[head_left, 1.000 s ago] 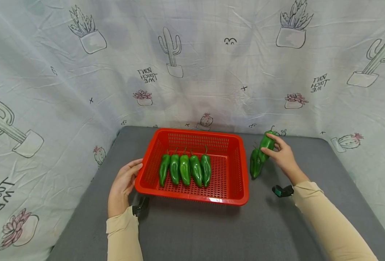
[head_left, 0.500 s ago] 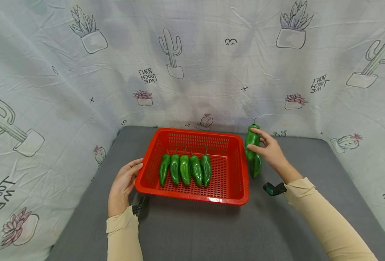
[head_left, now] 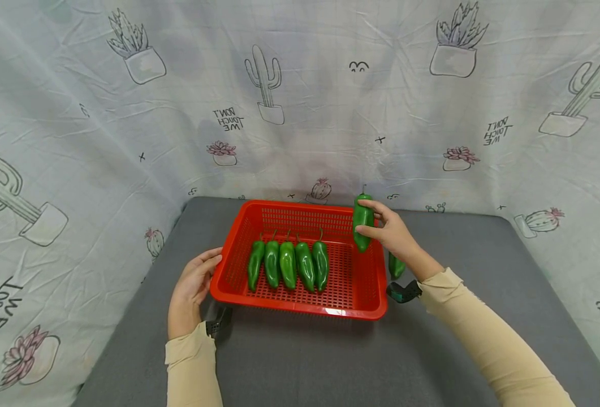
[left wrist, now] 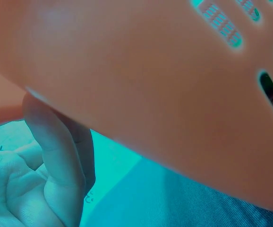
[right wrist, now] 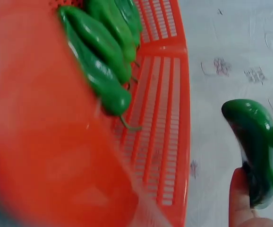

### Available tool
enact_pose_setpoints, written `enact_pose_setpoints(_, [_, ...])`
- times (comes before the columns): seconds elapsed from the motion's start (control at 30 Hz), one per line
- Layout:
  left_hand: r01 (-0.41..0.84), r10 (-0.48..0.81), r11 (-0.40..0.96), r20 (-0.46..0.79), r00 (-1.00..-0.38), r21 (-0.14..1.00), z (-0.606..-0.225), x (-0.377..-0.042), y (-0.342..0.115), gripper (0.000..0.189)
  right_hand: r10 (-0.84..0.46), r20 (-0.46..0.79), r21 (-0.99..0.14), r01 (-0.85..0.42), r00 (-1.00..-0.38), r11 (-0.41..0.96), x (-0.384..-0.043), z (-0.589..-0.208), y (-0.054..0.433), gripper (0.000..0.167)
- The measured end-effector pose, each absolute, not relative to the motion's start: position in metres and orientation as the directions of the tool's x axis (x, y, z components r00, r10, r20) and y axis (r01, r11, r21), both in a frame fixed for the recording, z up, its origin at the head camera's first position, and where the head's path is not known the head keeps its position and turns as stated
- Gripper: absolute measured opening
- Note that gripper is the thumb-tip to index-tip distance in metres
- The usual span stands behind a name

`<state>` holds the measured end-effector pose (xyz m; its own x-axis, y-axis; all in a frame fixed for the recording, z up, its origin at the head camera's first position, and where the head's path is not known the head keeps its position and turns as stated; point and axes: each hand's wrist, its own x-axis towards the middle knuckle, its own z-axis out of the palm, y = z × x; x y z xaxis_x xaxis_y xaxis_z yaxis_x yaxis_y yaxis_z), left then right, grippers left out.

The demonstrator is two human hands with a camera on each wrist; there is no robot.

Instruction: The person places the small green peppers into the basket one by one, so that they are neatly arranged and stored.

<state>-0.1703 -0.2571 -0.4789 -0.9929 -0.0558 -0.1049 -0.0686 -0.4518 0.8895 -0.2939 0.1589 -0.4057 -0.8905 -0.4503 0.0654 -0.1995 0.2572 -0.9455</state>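
Observation:
My right hand (head_left: 395, 230) pinches a green chili pepper (head_left: 363, 223), stem up, between thumb and fingers above the right side of a red plastic basket (head_left: 300, 308). In the right wrist view the held pepper (right wrist: 259, 142) is beside the basket's slotted wall. Several green peppers (head_left: 288, 264) lie side by side in the basket, stems away from me. My left hand (head_left: 194, 282) grips the basket's left rim; the left wrist view shows its curled fingers (left wrist: 56, 146) against the rim. Another green pepper (head_left: 396, 267) lies on the table right of the basket, partly hidden by my right hand and wrist.
The basket stands on a grey tabletop (head_left: 300, 362). A pale curtain (head_left: 320, 102) printed with cacti hangs behind and at both sides. Inside the basket, bare mesh floor (head_left: 341, 271) shows to the right of the row.
My right hand has carried the pepper leftward from beside the basket to above its right side. The other pepper stays on the table. My left hand and the basket have kept their places.

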Motion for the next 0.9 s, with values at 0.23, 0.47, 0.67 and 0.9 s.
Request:
enact_pose_setpoints(0.23, [-0.065, -0.057, -0.448, -0.101, -0.993, 0.892, -0.481, -0.171, -0.257, 0.023, -0.472, -0.034, -0.945, -0.126, -0.881, 0.302, -0.292, -0.408, 0.138, 0.063])
enact_pose_setpoints(0.47, [-0.055, -0.063, -0.441, -0.092, -0.994, 0.896, -0.482, -0.171, -0.258, 0.025, -0.496, -0.15, -0.934, -0.043, -0.855, 0.356, -0.287, -0.411, 0.122, 0.063])
enact_pose_setpoints(0.67, [-0.054, -0.056, -0.456, -0.089, -0.995, 0.888, -0.482, -0.171, -0.257, 0.026, -0.512, -0.205, -0.913, -0.025, -0.834, 0.406, -0.282, -0.419, 0.112, 0.062])
enact_pose_setpoints(0.9, [-0.05, -0.062, -0.446, -0.086, -0.994, 0.893, -0.483, -0.172, -0.257, 0.023, -0.516, -0.252, -0.906, 0.012, -0.818, 0.423, -0.281, -0.427, 0.107, 0.06])
